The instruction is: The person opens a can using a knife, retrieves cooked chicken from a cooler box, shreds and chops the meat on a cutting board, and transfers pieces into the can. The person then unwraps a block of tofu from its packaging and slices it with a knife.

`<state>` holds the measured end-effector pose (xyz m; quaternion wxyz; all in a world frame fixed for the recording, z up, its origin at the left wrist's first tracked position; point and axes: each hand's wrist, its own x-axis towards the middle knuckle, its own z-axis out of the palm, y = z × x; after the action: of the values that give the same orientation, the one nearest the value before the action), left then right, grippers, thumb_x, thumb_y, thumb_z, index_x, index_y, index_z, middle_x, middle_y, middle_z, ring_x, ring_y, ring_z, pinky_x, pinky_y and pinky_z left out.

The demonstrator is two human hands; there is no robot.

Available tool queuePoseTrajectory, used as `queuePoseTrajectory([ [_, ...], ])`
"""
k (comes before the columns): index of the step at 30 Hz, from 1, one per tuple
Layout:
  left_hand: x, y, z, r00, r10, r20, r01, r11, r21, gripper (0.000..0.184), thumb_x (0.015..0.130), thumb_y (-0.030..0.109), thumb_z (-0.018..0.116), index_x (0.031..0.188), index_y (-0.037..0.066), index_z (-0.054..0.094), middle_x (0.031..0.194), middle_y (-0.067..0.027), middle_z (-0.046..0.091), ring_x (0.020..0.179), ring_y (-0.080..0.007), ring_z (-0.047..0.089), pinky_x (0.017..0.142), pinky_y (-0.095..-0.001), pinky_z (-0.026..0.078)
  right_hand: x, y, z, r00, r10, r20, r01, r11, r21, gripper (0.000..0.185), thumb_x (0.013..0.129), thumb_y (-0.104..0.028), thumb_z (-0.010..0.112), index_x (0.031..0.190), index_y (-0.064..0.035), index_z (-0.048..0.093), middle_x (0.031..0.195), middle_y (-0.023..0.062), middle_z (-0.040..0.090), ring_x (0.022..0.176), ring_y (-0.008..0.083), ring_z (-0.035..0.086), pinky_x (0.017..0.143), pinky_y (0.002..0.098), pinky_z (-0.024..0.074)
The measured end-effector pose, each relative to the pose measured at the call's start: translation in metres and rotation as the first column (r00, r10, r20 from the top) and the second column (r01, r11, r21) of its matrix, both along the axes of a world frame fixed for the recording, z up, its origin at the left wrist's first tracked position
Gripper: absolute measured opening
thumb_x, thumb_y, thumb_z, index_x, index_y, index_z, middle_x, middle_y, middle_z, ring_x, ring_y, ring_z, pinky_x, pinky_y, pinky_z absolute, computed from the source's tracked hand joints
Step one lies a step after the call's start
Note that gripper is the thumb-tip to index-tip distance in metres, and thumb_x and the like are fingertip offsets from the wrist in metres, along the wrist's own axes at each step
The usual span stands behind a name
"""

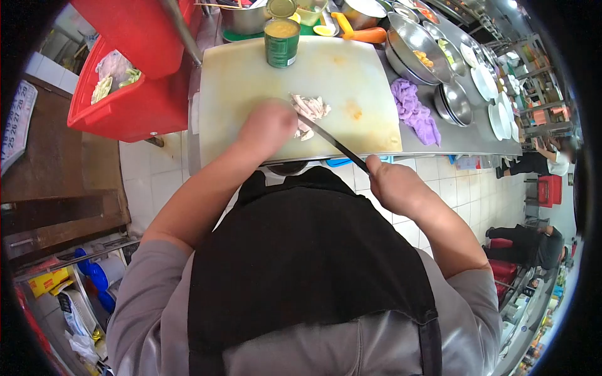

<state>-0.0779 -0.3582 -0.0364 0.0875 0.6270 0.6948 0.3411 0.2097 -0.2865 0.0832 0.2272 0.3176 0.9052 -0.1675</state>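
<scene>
My right hand (398, 187) is closed around the handle of a knife (333, 140), whose long dark blade slants up and left over the near part of the cutting board (232, 81). Beside the blade's far end is my left hand (271, 127), blurred, its fingers turned away and hidden. Sliced pale meat (311, 108) lies in a small loose pile just right of that hand, partly behind it and the blade. Toward the board's back edge stands an opened green can (281, 47) with its lid bent up and yellowish contents inside.
To the left is a red bin (144, 103) with a bag and greens inside. A purple cloth (415, 111) lies right of the board, near stacked metal bowls (411, 47) and white plates (495, 122). A peeler-like orange-handled tool (365, 35) rests behind. Two people are off to the right.
</scene>
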Motion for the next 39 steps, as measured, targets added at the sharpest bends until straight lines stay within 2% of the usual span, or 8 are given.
queuePoseTrajectory([
  [7,0.002,0.002,-0.008,1.0,0.01,-0.006,-0.009,0.999,0.034,0.01,0.082,0.012,0.071,0.084,0.002,0.072,0.089,-0.014,0.066,0.093,-0.0349,0.064,0.085,-0.0447,0.052,-0.014,0.003,-0.081,0.988,-0.06,-0.141,0.059,0.998,-0.012,0.019,0.093,-0.008,0.053,0.11,-0.0012,0.049,0.085,0.0277,0.067,0.083,0.0465,0.067,0.072,0.0549,0.0525],
  [13,-0.016,-0.006,0.028,0.993,-0.119,-0.024,0.112,0.975,-0.193,0.036,0.083,0.024,0.077,0.115,0.008,0.071,0.117,-0.0151,0.066,0.112,-0.0354,0.061,0.096,-0.043,0.05,0.0,0.007,-0.026,0.913,-0.13,-0.386,0.124,0.991,-0.041,0.02,0.095,-0.015,0.056,0.109,-0.0016,0.048,0.081,0.0292,0.065,0.08,0.0495,0.064,0.071,0.0561,0.0493],
  [16,-0.02,0.012,0.032,0.91,-0.338,-0.239,0.336,0.941,-0.048,0.054,0.084,0.036,0.076,0.131,0.015,0.063,0.141,-0.0131,0.054,0.132,-0.0348,0.05,0.109,-0.0474,0.041,0.013,0.012,-0.016,0.882,-0.247,-0.402,0.254,0.966,-0.035,0.019,0.095,-0.013,0.057,0.108,-0.0013,0.048,0.079,0.0293,0.065,0.079,0.0493,0.064,0.07,0.0556,0.0493],
  [22,0.001,0.067,0.014,0.671,-0.634,-0.386,0.606,0.768,-0.207,0.073,0.082,0.05,0.076,0.143,0.017,0.053,0.149,-0.0153,0.046,0.139,-0.0344,0.042,0.116,-0.0511,0.032,0.026,0.009,-0.016,0.814,-0.344,-0.467,0.337,0.936,-0.102,0.019,0.095,-0.011,0.059,0.104,-0.0006,0.047,0.079,0.0292,0.065,0.08,0.0492,0.064,0.07,0.0538,0.0498],
  [26,-0.007,0.069,0.029,0.687,-0.672,-0.277,0.581,0.737,-0.345,0.073,0.085,0.049,0.073,0.146,0.016,0.049,0.148,-0.0152,0.045,0.139,-0.0344,0.041,0.114,-0.0504,0.033,0.042,0.001,-0.018,0.789,-0.403,-0.463,0.376,0.914,-0.155,0.02,0.095,-0.012,0.059,0.105,0.0,0.047,0.081,0.0294,0.066,0.082,0.0489,0.065,0.072,0.0521,0.0506],
  [31,-0.03,0.045,0.016,0.719,-0.591,-0.365,0.553,0.805,-0.214,0.075,0.086,0.051,0.071,0.147,0.013,0.047,0.141,-0.0154,0.049,0.134,-0.0342,0.045,0.111,-0.0508,0.035,0.049,-0.006,-0.026,0.806,-0.467,-0.363,0.408,0.883,-0.23,0.019,0.095,-0.01,0.059,0.105,0.0014,0.048,0.082,0.0268,0.066,0.08,0.0445,0.066,0.073,0.0475,0.0509],
  [36,0.02,0.046,-0.002,0.945,-0.145,-0.293,0.081,0.972,-0.219,0.085,0.086,0.058,0.069,0.149,0.007,0.043,0.134,-0.0176,0.051,0.127,-0.0353,0.048,0.109,-0.0464,0.038,0.041,-0.01,-0.043,0.801,-0.488,-0.346,0.407,0.869,-0.283,0.019,0.096,-0.011,0.059,0.104,0.002,0.048,0.082,0.0252,0.066,0.077,0.0401,0.065,0.072,0.0445,0.0507],
  [39,0.044,0.039,0.012,0.964,0.056,-0.261,-0.133,0.948,-0.29,0.091,0.085,0.063,0.068,0.15,0.004,0.042,0.133,-0.0188,0.052,0.126,-0.0362,0.049,0.109,-0.0444,0.039,0.032,-0.01,-0.041,0.828,-0.468,-0.309,0.396,0.878,-0.269,0.019,0.096,-0.014,0.057,0.105,0.0006,0.049,0.082,0.0267,0.066,0.081,0.0456,0.065,0.073,0.0517,0.0501],
])
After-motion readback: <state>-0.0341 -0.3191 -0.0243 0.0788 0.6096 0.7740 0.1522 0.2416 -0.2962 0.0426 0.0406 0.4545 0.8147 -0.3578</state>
